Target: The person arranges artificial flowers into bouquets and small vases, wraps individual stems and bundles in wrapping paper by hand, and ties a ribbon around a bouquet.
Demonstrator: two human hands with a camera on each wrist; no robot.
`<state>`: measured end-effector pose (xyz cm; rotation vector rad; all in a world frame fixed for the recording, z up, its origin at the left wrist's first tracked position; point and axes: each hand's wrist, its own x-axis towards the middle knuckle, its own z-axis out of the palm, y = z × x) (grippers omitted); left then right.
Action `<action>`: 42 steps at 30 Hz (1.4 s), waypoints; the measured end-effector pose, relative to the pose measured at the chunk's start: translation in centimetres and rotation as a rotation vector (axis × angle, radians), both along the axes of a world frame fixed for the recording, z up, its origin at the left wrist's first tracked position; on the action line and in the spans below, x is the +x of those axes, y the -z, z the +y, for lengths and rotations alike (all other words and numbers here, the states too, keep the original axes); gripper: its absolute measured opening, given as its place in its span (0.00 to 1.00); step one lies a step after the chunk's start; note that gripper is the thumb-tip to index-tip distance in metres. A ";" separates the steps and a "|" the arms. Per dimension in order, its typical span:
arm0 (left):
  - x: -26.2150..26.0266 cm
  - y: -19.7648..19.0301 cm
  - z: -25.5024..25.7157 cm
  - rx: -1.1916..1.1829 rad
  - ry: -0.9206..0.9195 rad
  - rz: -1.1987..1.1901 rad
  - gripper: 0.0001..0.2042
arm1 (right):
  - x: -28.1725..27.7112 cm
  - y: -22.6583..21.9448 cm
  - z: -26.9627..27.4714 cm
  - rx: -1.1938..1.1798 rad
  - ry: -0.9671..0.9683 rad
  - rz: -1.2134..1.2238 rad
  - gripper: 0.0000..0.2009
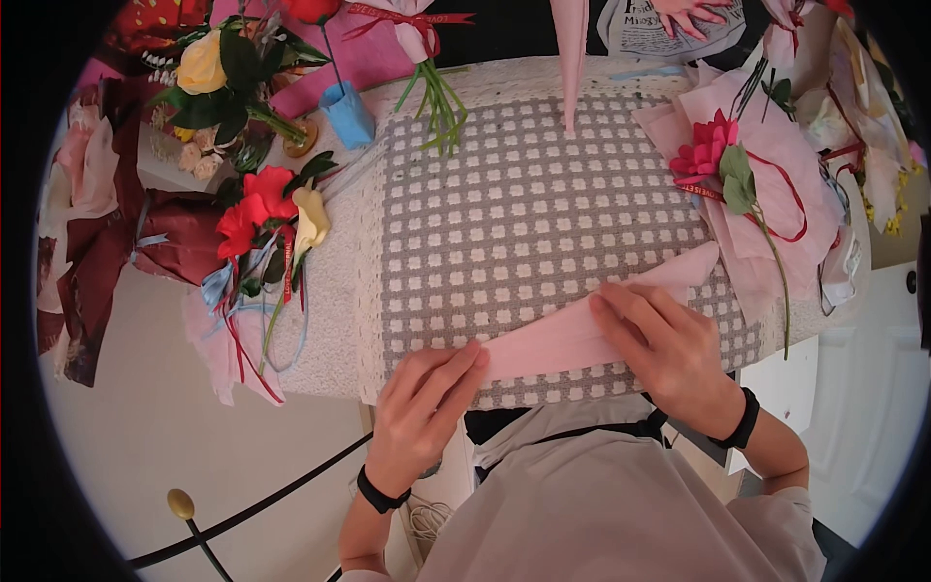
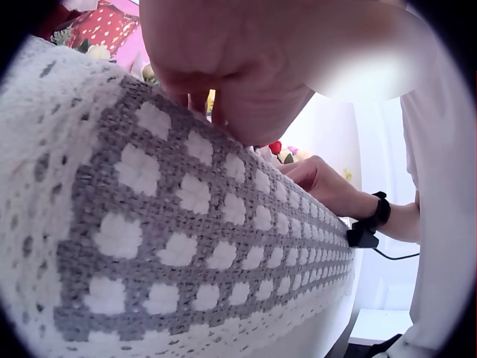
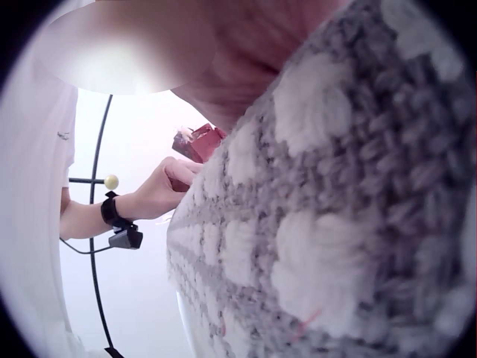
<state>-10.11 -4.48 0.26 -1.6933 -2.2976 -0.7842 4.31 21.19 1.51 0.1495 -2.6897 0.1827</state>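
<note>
A strip of pale pink wrapping paper (image 1: pixel 553 339), folded long and narrow, lies slantwise over the grey-and-white checked cloth (image 1: pixel 524 223) near its front edge. My left hand (image 1: pixel 422 403) pinches the strip's left end between thumb and fingers. Farther right along it, my right hand (image 1: pixel 669 354) holds the paper with bent fingers, the fingertips at its upper edge. The strip's flared right end reaches out beyond the right hand. In the left wrist view the left palm (image 2: pixel 246 67) hides the paper. The right wrist view shows the right palm (image 3: pixel 253 60) low over the cloth.
Red flowers and a cream lily (image 1: pixel 310 221) with ribbons lie at the left. A yellow rose (image 1: pixel 202 63) stands behind them. On the right, a magenta flower (image 1: pixel 706 147) rests on pink paper sheets (image 1: pixel 815 199). A rolled pink paper cone (image 1: pixel 570 58) points in from the back.
</note>
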 end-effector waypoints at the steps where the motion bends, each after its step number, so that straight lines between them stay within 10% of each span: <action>1: -0.1 0.0 -0.3 0.001 -0.001 0.000 0.23 | 0.0 -0.1 0.0 0.023 -0.009 -0.008 0.20; 16: -1.1 -0.5 -3.2 0.085 -0.393 -0.448 0.14 | -0.1 0.1 0.3 0.011 -0.015 0.025 0.16; 30: -1.3 -0.8 -4.1 -0.149 -0.049 0.043 0.25 | 0.3 -0.6 0.0 0.082 0.032 -0.038 0.18; 42: -0.4 -2.3 0.0 -0.240 0.120 -0.031 0.28 | 1.0 -0.8 -0.1 0.034 0.049 -0.125 0.23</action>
